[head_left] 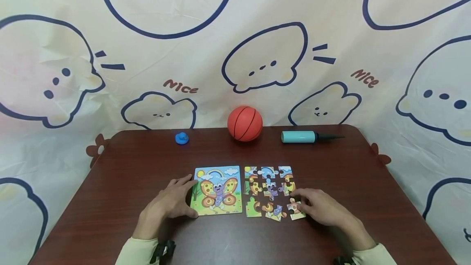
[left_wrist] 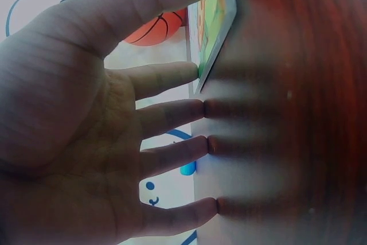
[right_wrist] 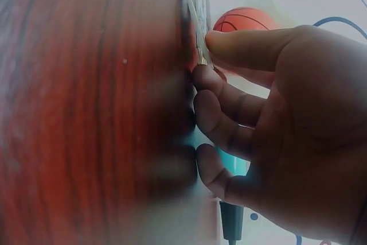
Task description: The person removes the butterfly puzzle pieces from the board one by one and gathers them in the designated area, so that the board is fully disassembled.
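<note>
A square butterfly picture board (head_left: 219,191) lies flat on the table. My left hand (head_left: 170,200) rests at its left side with fingers spread, the thumb by the near corner. In the left wrist view those fingers are fairly straight, tips on the tabletop and at the board edge (left_wrist: 217,32). To the right, several jigsaw pieces (head_left: 271,189) lie in loose rows, showing the same butterfly, with gaps between them. My right hand (head_left: 324,207) pinches the near right puzzle piece (head_left: 295,212) between thumb and forefinger; in the right wrist view this piece (right_wrist: 198,24) tilts up slightly.
Along the back edge of the dark wooden table (head_left: 147,162) stand a blue rubber duck (head_left: 182,138), a small red basketball (head_left: 245,124) and a teal hand pump (head_left: 299,137) with a black nozzle. A cartoon-printed cloth (head_left: 206,60) hangs behind the table.
</note>
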A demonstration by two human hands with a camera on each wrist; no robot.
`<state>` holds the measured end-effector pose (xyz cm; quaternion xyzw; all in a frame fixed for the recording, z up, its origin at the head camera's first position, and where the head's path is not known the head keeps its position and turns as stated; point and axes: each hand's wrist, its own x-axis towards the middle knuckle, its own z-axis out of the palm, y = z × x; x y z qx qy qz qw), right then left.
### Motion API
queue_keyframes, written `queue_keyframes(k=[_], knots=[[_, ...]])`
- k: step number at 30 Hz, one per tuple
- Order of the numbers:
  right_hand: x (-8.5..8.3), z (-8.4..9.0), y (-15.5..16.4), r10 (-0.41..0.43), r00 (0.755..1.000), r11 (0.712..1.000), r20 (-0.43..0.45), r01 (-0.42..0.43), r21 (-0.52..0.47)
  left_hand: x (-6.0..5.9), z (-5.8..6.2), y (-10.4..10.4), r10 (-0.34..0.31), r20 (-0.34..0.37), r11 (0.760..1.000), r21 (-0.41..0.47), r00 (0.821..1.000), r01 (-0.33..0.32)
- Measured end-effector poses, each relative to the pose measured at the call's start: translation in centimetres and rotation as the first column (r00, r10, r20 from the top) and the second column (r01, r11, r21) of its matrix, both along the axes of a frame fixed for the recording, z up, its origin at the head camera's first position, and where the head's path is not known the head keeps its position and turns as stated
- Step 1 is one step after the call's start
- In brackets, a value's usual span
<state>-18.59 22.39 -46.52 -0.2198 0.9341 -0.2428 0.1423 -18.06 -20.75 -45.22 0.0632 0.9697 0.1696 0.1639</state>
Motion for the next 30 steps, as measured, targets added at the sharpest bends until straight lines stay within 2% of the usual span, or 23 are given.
queue_keyframes(k=[7, 12, 19, 22, 26, 30], knots=[[0.0, -0.1, -0.2, -0.037, 0.999, 0.999, -0.030, 0.037, 0.015, -0.1, 0.0, -0.1, -0.003, 0.002, 1.000, -0.001, 1.000, 0.003], [-0.1, -0.4, -0.4, -0.068, 0.994, 0.998, -0.089, 0.069, 0.011, 0.1, -0.1, -0.4, 0.003, 0.009, 1.000, 0.020, 1.000, -0.003], [-0.6, -0.5, -1.0, -0.202, 0.974, 0.978, -0.107, 0.207, 0.039, -0.2, 0.0, -0.6, 0.032, -0.012, 0.999, 0.034, 0.999, -0.031], [-0.9, -0.5, -1.0, -0.240, 0.960, 0.965, -0.144, 0.252, 0.074, -0.4, 0.0, -0.4, 0.066, -0.048, 0.997, 0.039, 0.997, -0.065], [-1.2, -0.7, -1.1, -0.238, 0.944, 0.956, -0.227, 0.269, 0.120, -0.5, -0.1, 0.4, 0.100, -0.126, 0.994, 0.049, 0.987, -0.094], [-1.3, -0.7, -1.6, -0.222, 0.944, 0.946, -0.243, 0.269, 0.181, -0.5, -0.1, 1.5, 0.121, -0.180, 0.992, 0.061, 0.976, -0.112]])
